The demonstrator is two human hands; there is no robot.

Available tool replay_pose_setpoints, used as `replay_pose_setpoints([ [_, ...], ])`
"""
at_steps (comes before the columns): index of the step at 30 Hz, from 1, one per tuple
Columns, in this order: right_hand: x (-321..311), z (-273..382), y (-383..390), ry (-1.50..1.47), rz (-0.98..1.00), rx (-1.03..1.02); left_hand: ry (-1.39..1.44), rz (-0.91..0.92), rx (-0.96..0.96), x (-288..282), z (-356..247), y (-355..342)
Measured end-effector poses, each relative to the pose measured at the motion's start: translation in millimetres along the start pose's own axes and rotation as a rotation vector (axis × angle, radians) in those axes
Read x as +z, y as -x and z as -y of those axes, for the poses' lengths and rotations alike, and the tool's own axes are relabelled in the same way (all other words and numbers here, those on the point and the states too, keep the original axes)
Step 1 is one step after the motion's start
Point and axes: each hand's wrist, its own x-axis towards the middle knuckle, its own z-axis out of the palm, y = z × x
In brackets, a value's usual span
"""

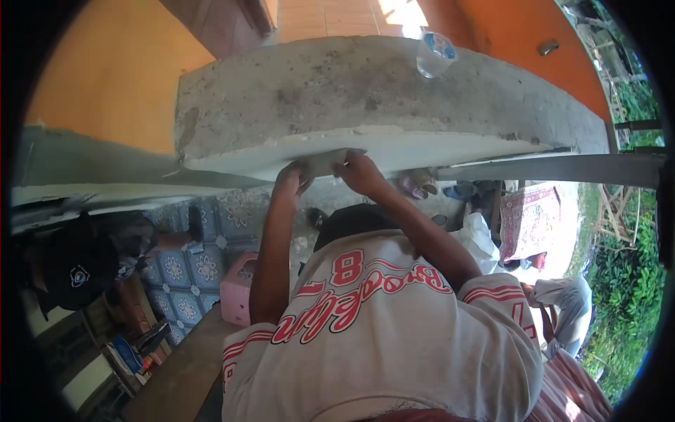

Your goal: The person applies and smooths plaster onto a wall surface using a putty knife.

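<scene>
Both my arms reach forward to the pale front face of a low wall (422, 146). Between my hands is a flat grey-brown sheet (323, 163), close against that face; its exact kind and whether it touches the wall I cannot tell. My left hand (292, 180) pinches its left end, fingers bent round the edge. At its right end my right hand (357, 173) grips with thumb and fingers closed. On the rough concrete top (309, 91) of the wall, toward the far right, stands a clear plastic cup (436, 56) with a blue lid.
At left a person in a black cap (81, 264) is close by, near blue patterned tiles (186, 264). A pink plastic stool (239, 288) stands beside my left arm. Shoes (418, 183) lie past my right arm. Another person (566, 306) sits at right, near a red-patterned mat (531, 218).
</scene>
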Motion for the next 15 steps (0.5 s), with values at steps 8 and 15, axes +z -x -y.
replay_pose_setpoints([
  [8, -21.8, -11.2, -9.8, -1.136, 0.344, 0.419, -0.622, -0.248, 0.431, 30.3, -24.7, 39.8],
  [15, -110.7, -96.5, 30.7, -1.408, 0.154, 0.420, -0.721, -0.191, 0.639, 165.7, 26.1, 41.8],
])
